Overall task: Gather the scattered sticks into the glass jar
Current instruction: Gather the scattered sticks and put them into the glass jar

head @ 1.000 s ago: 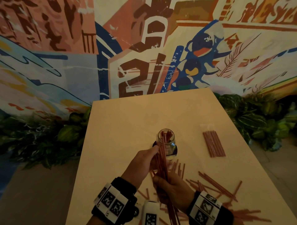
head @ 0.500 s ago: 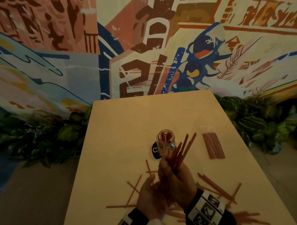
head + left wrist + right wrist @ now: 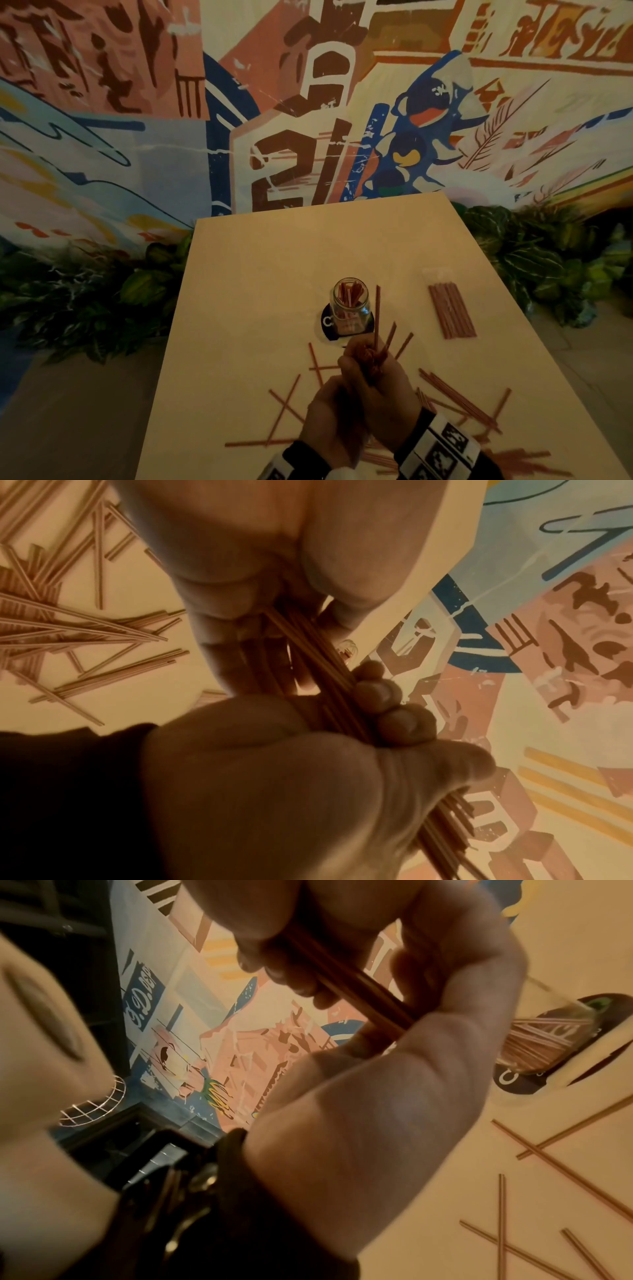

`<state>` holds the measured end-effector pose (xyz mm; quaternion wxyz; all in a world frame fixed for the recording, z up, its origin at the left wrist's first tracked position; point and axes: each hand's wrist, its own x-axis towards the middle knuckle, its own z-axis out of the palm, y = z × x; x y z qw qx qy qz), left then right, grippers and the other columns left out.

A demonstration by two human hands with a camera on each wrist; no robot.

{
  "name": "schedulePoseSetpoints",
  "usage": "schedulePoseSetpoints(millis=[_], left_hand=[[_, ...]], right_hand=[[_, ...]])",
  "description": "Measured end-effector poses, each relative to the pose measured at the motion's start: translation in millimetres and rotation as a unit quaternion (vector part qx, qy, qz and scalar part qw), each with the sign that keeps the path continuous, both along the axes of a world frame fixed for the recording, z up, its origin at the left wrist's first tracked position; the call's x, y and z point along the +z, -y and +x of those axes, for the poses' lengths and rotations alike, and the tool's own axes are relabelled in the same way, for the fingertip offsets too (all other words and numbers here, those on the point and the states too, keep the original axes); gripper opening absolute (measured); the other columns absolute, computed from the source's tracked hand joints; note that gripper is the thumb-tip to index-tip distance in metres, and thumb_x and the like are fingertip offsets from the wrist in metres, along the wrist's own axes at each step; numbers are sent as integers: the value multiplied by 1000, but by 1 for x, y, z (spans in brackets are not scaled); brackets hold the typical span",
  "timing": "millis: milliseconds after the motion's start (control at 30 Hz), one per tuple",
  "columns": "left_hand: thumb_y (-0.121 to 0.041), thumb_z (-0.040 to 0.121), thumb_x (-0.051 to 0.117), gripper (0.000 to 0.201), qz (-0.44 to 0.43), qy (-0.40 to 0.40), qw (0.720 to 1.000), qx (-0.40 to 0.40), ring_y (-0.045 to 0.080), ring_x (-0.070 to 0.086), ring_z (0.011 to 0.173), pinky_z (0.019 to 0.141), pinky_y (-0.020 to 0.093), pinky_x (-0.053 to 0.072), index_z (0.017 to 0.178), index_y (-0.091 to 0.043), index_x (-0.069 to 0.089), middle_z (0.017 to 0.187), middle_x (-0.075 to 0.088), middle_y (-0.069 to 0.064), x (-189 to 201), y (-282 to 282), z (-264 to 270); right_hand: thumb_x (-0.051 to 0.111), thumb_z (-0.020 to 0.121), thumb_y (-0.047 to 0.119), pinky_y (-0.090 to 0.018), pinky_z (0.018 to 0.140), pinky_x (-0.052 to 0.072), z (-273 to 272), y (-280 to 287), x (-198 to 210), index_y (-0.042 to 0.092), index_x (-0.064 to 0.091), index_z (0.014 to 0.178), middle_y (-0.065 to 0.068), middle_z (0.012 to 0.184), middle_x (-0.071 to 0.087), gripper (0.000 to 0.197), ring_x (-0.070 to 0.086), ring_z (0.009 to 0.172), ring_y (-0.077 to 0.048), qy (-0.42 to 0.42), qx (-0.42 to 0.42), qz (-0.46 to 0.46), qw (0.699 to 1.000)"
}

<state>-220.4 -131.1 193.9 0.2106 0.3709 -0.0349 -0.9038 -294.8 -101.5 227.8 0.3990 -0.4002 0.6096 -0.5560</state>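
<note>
The glass jar [image 3: 350, 308] stands upright on a black coaster [image 3: 327, 323] mid-table, with several reddish sticks inside. Just in front of it both hands hold one bundle of sticks [image 3: 376, 342] whose tips poke up beside the jar. My right hand [image 3: 376, 377] grips the bundle higher up and my left hand [image 3: 330, 421] grips it lower down. In the left wrist view my left hand [image 3: 383, 704] curls its fingers round the bundle [image 3: 329, 680]. The right wrist view has my right hand [image 3: 394, 1031] closed on the sticks [image 3: 359, 993], with the jar [image 3: 555, 1037] beyond.
Loose sticks [image 3: 459, 401] lie scattered on the beige table [image 3: 274, 274] around and behind my hands, more at the left [image 3: 284, 407]. A clear packet of sticks [image 3: 452, 310] lies right of the jar. Leafy plants [image 3: 102, 291] flank the table below a painted wall.
My left hand came down from the jar mouth to the bundle's lower part. The bundle, upright at the jar before, now sits lower in both hands with shorter tips showing.
</note>
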Motion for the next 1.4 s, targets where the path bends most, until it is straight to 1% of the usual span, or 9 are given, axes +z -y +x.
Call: schedulePoseSetpoints(millis=[167, 367, 600, 733, 800, 967, 1166, 1266, 1400], left_hand=[[-25, 65, 56, 40, 14, 36, 999, -8, 33, 68, 82, 80, 41, 47, 90, -1, 75, 92, 72, 21, -8, 0, 2], [-25, 63, 62, 29, -4, -21, 1000, -3, 29, 73, 67, 59, 36, 57, 70, -1, 78, 80, 75, 19, -2, -2, 3], [-27, 19, 95, 59, -67, -65, 995, -17, 24, 74, 71, 53, 31, 59, 70, -3, 78, 82, 76, 16, 12, -4, 8], [-25, 72, 59, 30, -48, -29, 998, -16, 27, 74, 77, 70, 39, 56, 74, -2, 78, 90, 75, 19, 4, -2, 7], [-19, 77, 48, 37, -13, -15, 1000, -20, 31, 73, 77, 78, 41, 50, 79, 4, 76, 94, 73, 23, -5, 2, 7], [-21, 79, 49, 40, 31, -4, 999, -21, 36, 70, 93, 88, 44, 47, 98, 6, 72, 108, 69, 24, -2, 0, 4], [-30, 92, 44, 43, 8, 25, 999, -31, 33, 64, 108, 99, 41, 44, 112, 0, 68, 117, 67, 21, 6, 5, 3], [-32, 96, 40, 43, 19, 42, 999, -16, 33, 59, 110, 95, 40, 44, 121, -4, 60, 119, 64, 21, 6, 5, -1], [-26, 99, 31, 44, -8, 59, 998, -8, 39, 58, 104, 71, 36, 48, 133, -2, 46, 107, 67, 24, 2, 6, -4]], right_hand=[[52, 76, 36, -30, 61, 44, 0, 0, -1, 43, 56, 72, 11, 61, 57, 9, 48, 57, -3, 11, -13, -1, 1000], [56, 70, 38, -17, 67, 46, 5, -4, -9, 45, 57, 74, 18, 73, 64, 8, 56, 66, 0, -20, -5, -8, 1000], [65, 61, 40, -30, 67, 50, 4, -5, -3, 30, 55, 73, 1, 82, 62, 18, 57, 66, -12, -45, -35, -44, 997], [59, 69, 43, -24, 62, 51, 5, -5, -7, 25, 54, 73, 2, 83, 64, 19, 59, 65, -12, -46, -51, -30, 997], [50, 76, 43, -18, 62, 48, 5, -3, -10, 24, 54, 72, 10, 80, 65, 20, 59, 65, -4, -54, -68, -24, 996], [38, 75, 56, -50, 86, 46, 3, -2, -26, 33, 56, 81, 11, 91, 61, 30, 58, 87, -22, -100, -78, 30, 991], [47, 73, 59, -55, 83, 46, 4, -2, -23, 30, 55, 79, -1, 78, 60, 31, 59, 78, -20, -88, -72, 53, 992], [52, 70, 68, -46, 88, 47, 5, -2, -26, 33, 59, 87, 8, 85, 63, 39, 60, 90, -15, -100, -54, 64, 991], [62, 80, 25, -8, 68, 44, 4, 2, -14, 30, 60, 78, 9, 83, 61, 6, 57, 83, 4, -93, -15, 77, 993]])
